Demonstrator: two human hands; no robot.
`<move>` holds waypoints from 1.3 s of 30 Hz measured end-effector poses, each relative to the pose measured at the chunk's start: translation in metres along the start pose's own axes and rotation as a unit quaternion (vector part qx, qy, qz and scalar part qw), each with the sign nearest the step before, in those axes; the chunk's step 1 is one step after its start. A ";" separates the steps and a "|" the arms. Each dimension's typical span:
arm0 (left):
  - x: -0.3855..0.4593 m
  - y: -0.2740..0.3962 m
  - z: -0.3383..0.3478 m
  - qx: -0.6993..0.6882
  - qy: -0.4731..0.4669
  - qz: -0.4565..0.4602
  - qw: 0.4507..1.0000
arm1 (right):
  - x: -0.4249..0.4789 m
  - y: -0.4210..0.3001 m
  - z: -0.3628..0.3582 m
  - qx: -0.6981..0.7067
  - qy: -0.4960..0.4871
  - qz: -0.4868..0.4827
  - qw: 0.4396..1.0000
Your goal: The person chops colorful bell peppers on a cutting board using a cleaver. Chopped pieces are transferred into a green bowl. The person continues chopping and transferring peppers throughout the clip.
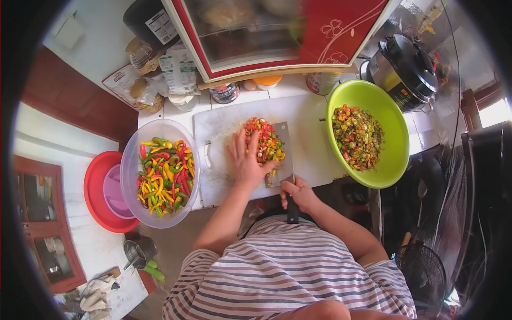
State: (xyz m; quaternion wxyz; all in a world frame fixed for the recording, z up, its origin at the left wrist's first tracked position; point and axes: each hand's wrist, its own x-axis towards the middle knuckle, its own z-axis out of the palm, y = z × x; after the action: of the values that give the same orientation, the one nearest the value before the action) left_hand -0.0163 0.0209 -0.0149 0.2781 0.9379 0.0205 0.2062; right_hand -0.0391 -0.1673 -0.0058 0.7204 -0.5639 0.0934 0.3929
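On the white cutting board lies a pile of chopped red, yellow and green peppers. My left hand rests on the pile's left side with its fingers spread. My right hand grips the black handle of a cleaver, whose broad blade lies nearly flat at the pile's right side, with pepper bits on it. To the left, a translucent plastic basin holds whole or coarsely cut peppers. A green basin at the right holds finely chopped peppers.
A red-framed cabinet stands behind the board, with jars and a can along its foot. An electric pressure cooker is at the back right. A red basin sits at the left, near a metal pot. A dark mesh basket is lower right.
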 end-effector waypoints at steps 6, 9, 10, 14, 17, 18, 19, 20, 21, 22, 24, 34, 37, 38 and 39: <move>0.001 0.004 0.009 0.031 0.014 0.048 0.998 | 0.005 0.009 0.023 0.067 -0.068 0.018 0.995; -0.002 0.004 0.007 -0.012 0.007 0.065 0.998 | 0.001 0.013 0.022 0.098 -0.101 0.001 0.990; -0.004 0.006 0.006 -0.009 0.008 0.068 0.998 | -0.001 0.014 0.021 0.092 -0.104 0.001 0.990; -0.006 0.018 -0.005 -0.015 0.017 0.077 0.997 | -0.014 0.012 0.021 0.080 -0.110 -0.005 0.991; -0.005 0.027 -0.014 -0.016 0.022 0.079 0.997 | -0.018 0.011 0.022 0.091 -0.124 -0.016 0.988; -0.003 0.031 -0.015 -0.018 0.021 0.081 0.996 | -0.019 0.010 0.021 0.096 -0.126 -0.021 0.987; -0.002 0.033 -0.017 -0.015 0.026 0.085 0.996 | -0.019 0.011 0.021 0.107 -0.138 -0.027 0.984; 0.000 0.033 -0.021 -0.013 0.030 0.090 0.995 | -0.017 0.012 0.022 0.119 -0.149 -0.033 0.981; 0.003 0.035 -0.024 -0.015 0.034 0.097 0.995 | -0.016 0.013 0.021 0.130 -0.157 -0.041 0.978; 0.007 0.041 -0.032 -0.014 0.038 0.105 0.994 | -0.017 0.010 0.022 0.103 -0.160 -0.057 0.980; 0.017 0.053 -0.042 -0.007 0.045 0.129 0.991 | -0.025 -0.003 0.025 0.114 -0.155 -0.065 0.979; 0.094 0.170 -0.018 -0.065 0.055 0.274 0.958 | -0.088 -0.083 -0.023 0.107 0.004 -0.206 0.973; 0.112 0.209 0.030 -0.140 0.055 0.308 0.939 | -0.108 -0.100 -0.055 0.132 0.099 -0.230 0.959; 0.114 0.220 0.051 -0.157 0.057 0.304 0.938 | -0.115 -0.103 -0.066 0.137 0.132 -0.225 0.956; 0.116 0.228 0.073 -0.172 0.058 0.297 0.937 | -0.121 -0.107 -0.076 0.124 0.159 -0.230 0.952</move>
State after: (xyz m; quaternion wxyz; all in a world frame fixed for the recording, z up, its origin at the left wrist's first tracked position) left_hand 0.1013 -0.1913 0.0935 0.3592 0.8256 -0.2790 0.3340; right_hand -0.0251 -0.2962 0.1164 0.8312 -0.5318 0.1221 0.1069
